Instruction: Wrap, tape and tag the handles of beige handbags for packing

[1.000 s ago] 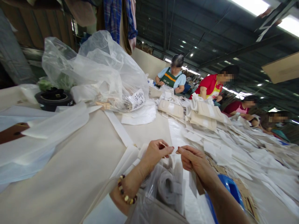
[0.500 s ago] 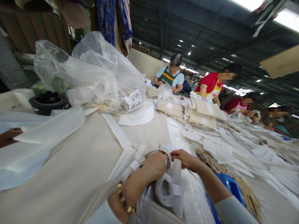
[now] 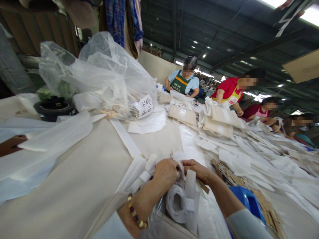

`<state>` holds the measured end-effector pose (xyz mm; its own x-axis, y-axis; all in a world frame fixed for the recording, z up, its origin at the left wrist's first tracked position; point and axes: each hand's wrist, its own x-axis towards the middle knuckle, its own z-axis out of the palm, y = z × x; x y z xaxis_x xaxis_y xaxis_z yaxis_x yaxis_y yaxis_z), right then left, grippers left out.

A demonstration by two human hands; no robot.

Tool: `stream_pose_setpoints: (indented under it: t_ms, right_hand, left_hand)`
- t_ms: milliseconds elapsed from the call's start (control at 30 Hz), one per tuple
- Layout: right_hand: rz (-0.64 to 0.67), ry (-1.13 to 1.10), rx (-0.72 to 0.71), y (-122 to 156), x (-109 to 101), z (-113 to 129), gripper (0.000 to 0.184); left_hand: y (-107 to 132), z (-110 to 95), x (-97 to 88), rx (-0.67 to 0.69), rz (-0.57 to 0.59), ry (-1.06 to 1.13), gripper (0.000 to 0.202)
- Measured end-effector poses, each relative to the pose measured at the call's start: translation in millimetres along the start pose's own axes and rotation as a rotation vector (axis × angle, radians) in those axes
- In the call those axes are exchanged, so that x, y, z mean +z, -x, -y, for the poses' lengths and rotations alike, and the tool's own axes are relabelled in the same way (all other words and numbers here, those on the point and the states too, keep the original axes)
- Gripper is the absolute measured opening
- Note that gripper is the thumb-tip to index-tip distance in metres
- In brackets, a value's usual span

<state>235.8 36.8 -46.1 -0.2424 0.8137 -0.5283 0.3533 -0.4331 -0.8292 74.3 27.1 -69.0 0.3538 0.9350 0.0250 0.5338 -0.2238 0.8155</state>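
Observation:
A beige item, looking like a bag with its parts wrapped in white foam, stands right in front of me. My left hand, with a beaded bracelet at the wrist, has its fingers curled on the foam wrapping at the top. My right hand pinches the same wrapping from the other side, fingertips close to the left ones. A thin brown strip sticks out below my right palm; what holds it is hidden. Beneath the hands are a rolled white foam piece and an upright foam-wrapped strap.
A big clear plastic bag with a handwritten label lies on the table's left, beside a black cap. Wrapped beige pieces and white sheets cover the right. A blue plastic object stands near my right forearm. Several co-workers work beyond.
My right hand has turned slightly, its fingers closer in to the wrapping, and the brown strip now shows more plainly beneath it. My left hand stays on the wrapping.

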Motion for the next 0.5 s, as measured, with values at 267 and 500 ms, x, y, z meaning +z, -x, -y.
stream_pose_setpoints:
  t_ms: [267, 500]
  right_hand:
    - [-0.017, 0.059, -0.044, 8, -15, 22, 0.020]
    - [-0.020, -0.075, -0.065, 15, -16, 39, 0.026]
  left_hand:
    - [6, -6, -4.7, -0.022, -0.019, 0.012, 0.017]
    - [7, -7, -10.7, -0.041, 0.070, 0.400, 0.009]
